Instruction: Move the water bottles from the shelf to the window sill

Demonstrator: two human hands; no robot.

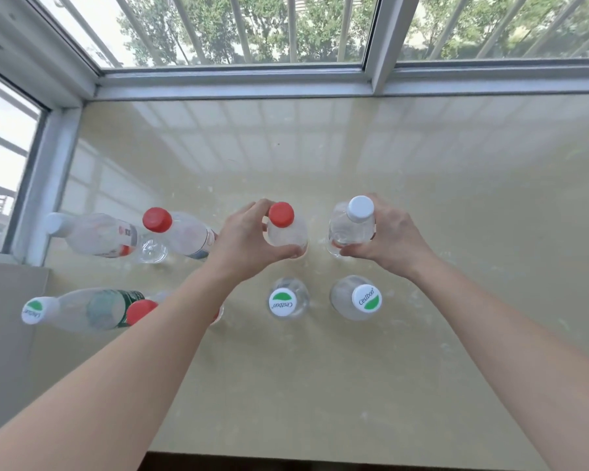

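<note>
I look straight down on a beige window sill (320,385) with several clear water bottles standing on it. My left hand (242,243) is wrapped around a red-capped bottle (286,229) in the back row. My right hand (391,239) grips a white-capped bottle (354,222) beside it. In front of them stand two bottles with green-and-white caps (282,302) (366,299). To the left stand a white-capped bottle (89,234), a red-capped one (177,232), a green-labelled one (79,309), and a red cap (140,311) half hidden by my left forearm.
The window frame (238,79) with vertical bars runs along the back, and a side window frame (45,185) closes the left. The sill's front edge (320,458) lies at the bottom. Bare sill surface stretches to the right of the bottles.
</note>
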